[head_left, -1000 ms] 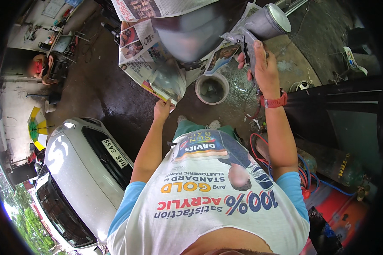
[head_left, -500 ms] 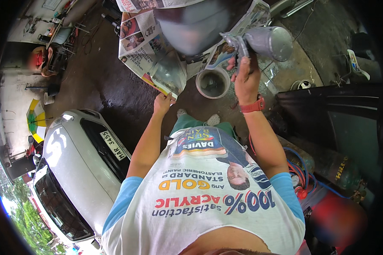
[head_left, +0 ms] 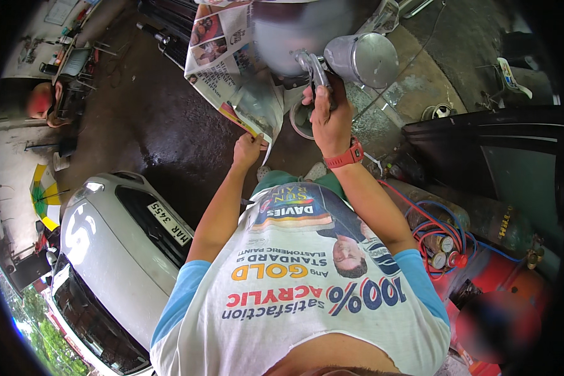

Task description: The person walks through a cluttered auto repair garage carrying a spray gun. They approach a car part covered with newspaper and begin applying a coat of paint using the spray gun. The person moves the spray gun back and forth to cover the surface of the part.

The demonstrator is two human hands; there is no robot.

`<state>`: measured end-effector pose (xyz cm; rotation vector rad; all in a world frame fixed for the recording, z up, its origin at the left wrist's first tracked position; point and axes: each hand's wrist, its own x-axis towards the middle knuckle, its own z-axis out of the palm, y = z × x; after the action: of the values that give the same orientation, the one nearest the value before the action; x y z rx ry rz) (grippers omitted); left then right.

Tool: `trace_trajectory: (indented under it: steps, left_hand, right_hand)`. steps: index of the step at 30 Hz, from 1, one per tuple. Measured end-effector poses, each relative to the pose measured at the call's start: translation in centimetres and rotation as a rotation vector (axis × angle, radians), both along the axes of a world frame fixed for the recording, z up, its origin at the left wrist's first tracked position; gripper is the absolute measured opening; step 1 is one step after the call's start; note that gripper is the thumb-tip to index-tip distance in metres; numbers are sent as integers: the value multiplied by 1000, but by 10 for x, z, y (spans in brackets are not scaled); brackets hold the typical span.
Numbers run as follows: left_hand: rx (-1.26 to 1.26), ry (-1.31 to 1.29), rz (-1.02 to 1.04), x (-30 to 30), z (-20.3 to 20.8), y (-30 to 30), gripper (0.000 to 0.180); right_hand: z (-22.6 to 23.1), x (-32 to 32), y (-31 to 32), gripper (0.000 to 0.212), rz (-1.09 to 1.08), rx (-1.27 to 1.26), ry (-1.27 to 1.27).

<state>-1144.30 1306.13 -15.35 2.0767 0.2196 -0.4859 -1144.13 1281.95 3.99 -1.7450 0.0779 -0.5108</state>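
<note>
My right hand [head_left: 331,122], with a red watch on the wrist, is wrapped round the handle of a metal paint spray gun [head_left: 362,61]. The gun's silver cup sticks out to the right, and its head is in front of a glossy grey curved panel [head_left: 274,37]. Newspaper sheets [head_left: 229,78] surround the panel's left and lower sides. At their bottom corner, my left hand [head_left: 249,150] is closed in a pinch on the newspaper edge. Below the gun, a round bucket [head_left: 299,125] is largely hidden by my right hand.
A silver car [head_left: 116,232] stands close on my left. Red and blue hoses [head_left: 442,219] coil by gauges and a red tank [head_left: 514,285] on my right, near a dark panel [head_left: 482,135]. Wet concrete floor [head_left: 138,119] stretches ahead, and a plastic chair [head_left: 75,62] stands far left.
The spray gun has moved left in my right hand, across the grey panel, and now covers much of the bucket. My left hand keeps its pinch on the newspaper; the view has shifted slightly.
</note>
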Motion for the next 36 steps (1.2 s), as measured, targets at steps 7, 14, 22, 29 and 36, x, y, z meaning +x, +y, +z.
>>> trace_trajectory:
  steps: [7, 14, 22, 29, 36]
  left_hand:
    - [13, -73, -147, 7, 1, 23, 31]
    - [-4, -113, -244, 15, -16, 34, 35]
    - [-3, -97, -298, 17, -8, 45, 34]
    - [-21, -95, -265, 17, -15, 50, 33]
    - [-26, -105, -235, 15, -27, 51, 34]
  right_hand:
    - [20, 3, 40, 37, -11, 176, 135]
    - [29, -25, 2, 56, -190, 65, 220]
    - [35, -19, -47, 57, -349, 93, 206]
    - [25, -29, -39, 59, -326, 86, 238]
    - [29, -49, 4, 56, -186, 73, 249]
